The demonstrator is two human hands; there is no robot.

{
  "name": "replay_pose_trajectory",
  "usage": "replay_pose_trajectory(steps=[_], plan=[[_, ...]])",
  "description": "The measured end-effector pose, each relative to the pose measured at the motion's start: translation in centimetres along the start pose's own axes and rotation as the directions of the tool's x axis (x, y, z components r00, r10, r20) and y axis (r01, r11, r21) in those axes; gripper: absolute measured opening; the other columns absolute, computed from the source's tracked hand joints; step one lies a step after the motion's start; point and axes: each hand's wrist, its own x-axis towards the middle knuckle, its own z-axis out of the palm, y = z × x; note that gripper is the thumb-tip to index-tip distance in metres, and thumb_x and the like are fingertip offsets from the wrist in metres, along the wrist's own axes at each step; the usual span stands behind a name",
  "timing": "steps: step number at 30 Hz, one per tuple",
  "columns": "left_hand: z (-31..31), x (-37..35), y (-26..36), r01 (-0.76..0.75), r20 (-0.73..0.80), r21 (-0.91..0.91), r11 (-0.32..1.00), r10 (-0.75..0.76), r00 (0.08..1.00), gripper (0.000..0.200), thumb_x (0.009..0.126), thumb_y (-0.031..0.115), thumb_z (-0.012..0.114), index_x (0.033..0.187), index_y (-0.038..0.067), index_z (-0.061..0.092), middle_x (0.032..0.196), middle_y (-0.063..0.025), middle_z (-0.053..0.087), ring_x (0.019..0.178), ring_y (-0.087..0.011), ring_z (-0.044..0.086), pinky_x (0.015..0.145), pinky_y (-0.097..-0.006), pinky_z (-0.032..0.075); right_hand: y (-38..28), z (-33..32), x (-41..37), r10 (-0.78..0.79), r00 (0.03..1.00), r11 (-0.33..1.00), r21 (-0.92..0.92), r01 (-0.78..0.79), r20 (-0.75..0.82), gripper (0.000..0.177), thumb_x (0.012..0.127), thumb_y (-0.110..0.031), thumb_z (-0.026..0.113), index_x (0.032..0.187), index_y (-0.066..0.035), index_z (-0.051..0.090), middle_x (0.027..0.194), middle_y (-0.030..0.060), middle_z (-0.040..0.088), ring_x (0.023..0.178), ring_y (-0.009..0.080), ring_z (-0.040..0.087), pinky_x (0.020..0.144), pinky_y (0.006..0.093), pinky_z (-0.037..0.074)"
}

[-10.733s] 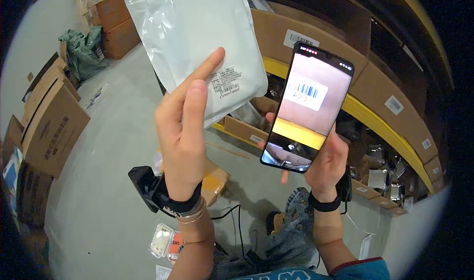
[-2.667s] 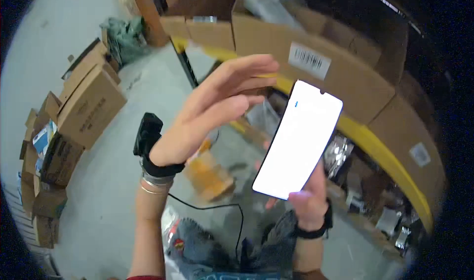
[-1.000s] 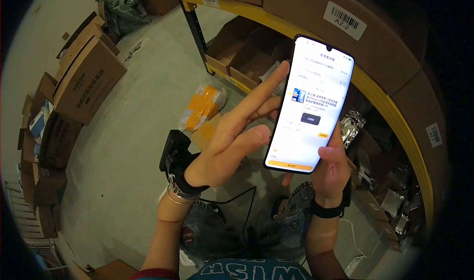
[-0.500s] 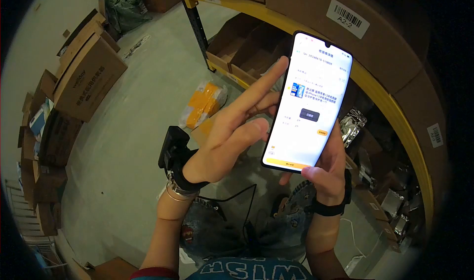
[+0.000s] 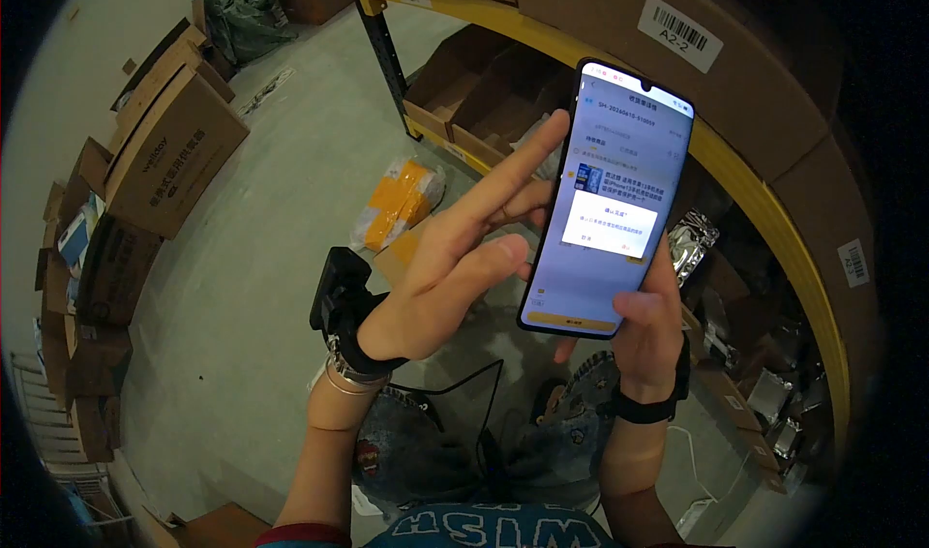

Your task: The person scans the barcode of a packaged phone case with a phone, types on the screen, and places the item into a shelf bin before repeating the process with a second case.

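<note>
A lit smartphone [image 5: 614, 200] with a black rim is held up, slightly tilted, in front of me. My right hand [image 5: 648, 340] grips its lower right side, the thumb over the lower part of the screen and the fingers partly hidden behind. My left hand [image 5: 450, 267] lies along the phone's left edge. Its index finger is stretched out to that edge, the thumb is apart from it, and other fingertips pass out of sight behind the phone. A white pop-up box [image 5: 611, 224] stands out on the dimmed screen.
A yellow-beamed shelf [image 5: 764, 229] with labelled cardboard bins curves along the right; silver packets [image 5: 769, 393] lie in its lower bins. An orange-taped parcel [image 5: 399, 205] sits on the floor. Cardboard boxes [image 5: 179, 151] line the left, and a green bag [image 5: 242, 16] lies at the back.
The screen has dimmed and a white pop-up box has appeared in place of a small dark one. My right thumb has moved up from the phone's bottom edge. The left hand stays nearly still.
</note>
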Motion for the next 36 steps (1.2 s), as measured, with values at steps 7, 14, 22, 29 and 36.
replay_pose_trajectory(steps=[7, 14, 22, 29, 36], plan=[[0.0, 0.0, 0.0, -0.017, 0.008, 0.005, 1.000, 0.017, 1.000, 0.067, 0.087, 0.020, 0.044, 0.143, 0.002, 0.012, 0.129, -0.0108, 0.044, 0.101, -0.0141, 0.045, 0.083, -0.0251, 0.043, 0.1, -0.4, 0.0, -0.008, 1.000, 0.999, 0.035, 0.008, 0.001, 0.064, 0.080, -0.021, 0.045, 0.135, 0.001, 0.021, 0.121, 0.0208, 0.048, 0.091, 0.0309, 0.062, 0.049, 0.0375, 0.057], [0.5, 0.0, 0.3, -0.037, -0.015, 0.007, 0.999, 0.037, 0.999, 0.066, 0.085, 0.017, 0.044, 0.142, 0.000, 0.016, 0.135, -0.0126, 0.039, 0.107, -0.0182, 0.045, 0.093, -0.0301, 0.038, 1.1, -0.1, 0.3, -0.139, 0.958, 0.976, -0.200, 0.089, -0.249, 0.052, 0.087, -0.032, 0.044, 0.128, -0.001, 0.037, 0.118, 0.0156, 0.053, 0.098, 0.0231, 0.059, 0.075, 0.0323, 0.053], [-3.6, -4.4, 1.6, 0.001, -0.222, 0.227, 0.974, 0.050, 0.974, 0.083, 0.081, 0.053, 0.048, 0.138, -0.003, 0.026, 0.135, -0.0213, 0.040, 0.123, -0.0292, 0.043, 0.103, -0.0386, 0.029, 1.1, -0.4, 0.2, -0.167, 0.984, 0.985, 0.031, 0.169, -0.069, 0.054, 0.091, -0.031, 0.033, 0.131, 0.005, 0.031, 0.123, 0.0290, 0.046, 0.091, 0.0358, 0.062, 0.051, 0.0338, 0.055], [-10.4, -22.4, -0.3, 0.261, -0.746, 0.267, 0.928, 0.028, 0.665, 0.045, 0.091, 0.025, 0.038, 0.123, -0.003, 0.050, 0.118, -0.0147, 0.057, 0.112, -0.0218, 0.053, 0.100, -0.0317, 0.035, -0.1, -9.1, -2.6, 0.084, 0.951, 0.996, 0.014, -0.092, 0.297, 0.054, 0.090, -0.007, 0.037, 0.139, 0.003, 0.017, 0.140, 0.0246, 0.030, 0.107, 0.0319, 0.055, 0.090, 0.0421, 0.046], [-5.4, -43.1, -14.1, 0.688, -0.951, -0.200, 0.698, -0.308, 0.036, 0.042, 0.089, 0.030, 0.047, 0.120, 0.003, 0.054, 0.117, -0.0104, 0.059, 0.109, -0.0184, 0.053, 0.095, -0.0315, 0.038, 10.4, -14.2, -1.0, 0.283, 0.950, 0.956, -0.118, -0.268, 0.131, 0.074, 0.083, -0.031, 0.047, 0.142, -0.002, 0.013, 0.143, 0.0225, 0.023, 0.124, 0.0292, 0.040, 0.096, 0.0386, 0.043]])
